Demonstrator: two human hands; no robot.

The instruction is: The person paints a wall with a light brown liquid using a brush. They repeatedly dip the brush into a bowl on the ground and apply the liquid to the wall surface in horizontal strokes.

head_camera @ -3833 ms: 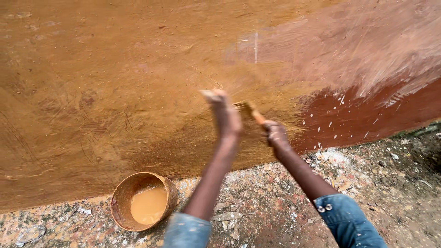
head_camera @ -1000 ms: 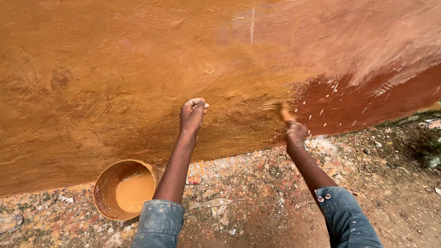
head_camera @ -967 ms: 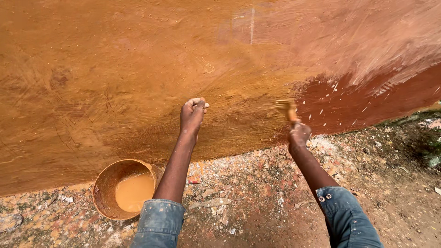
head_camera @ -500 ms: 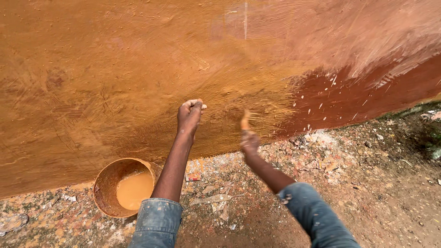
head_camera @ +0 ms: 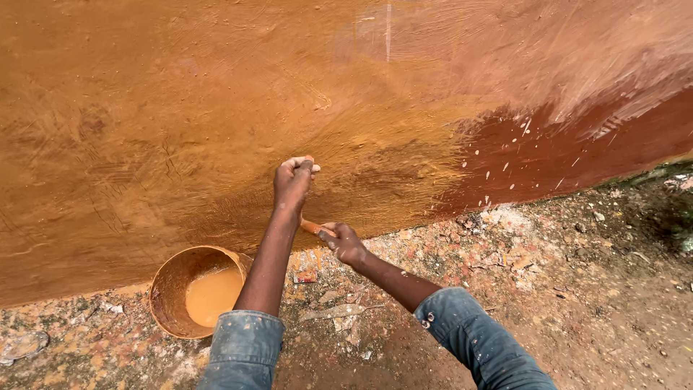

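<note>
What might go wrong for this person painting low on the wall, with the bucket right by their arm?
The open bucket of ochre paint sits just beside the left forearm, so a backward elbow could tip it onto the rubble-strewn ground. The left hand braces as a fist on the wall, which looks freshly coated, so it may smear the finish. The right hand holds the brush handle low near the wall's foot, where bristles could pick up grit.

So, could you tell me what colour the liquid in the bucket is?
Pale orange-tan paint, seen in the head view.
</note>
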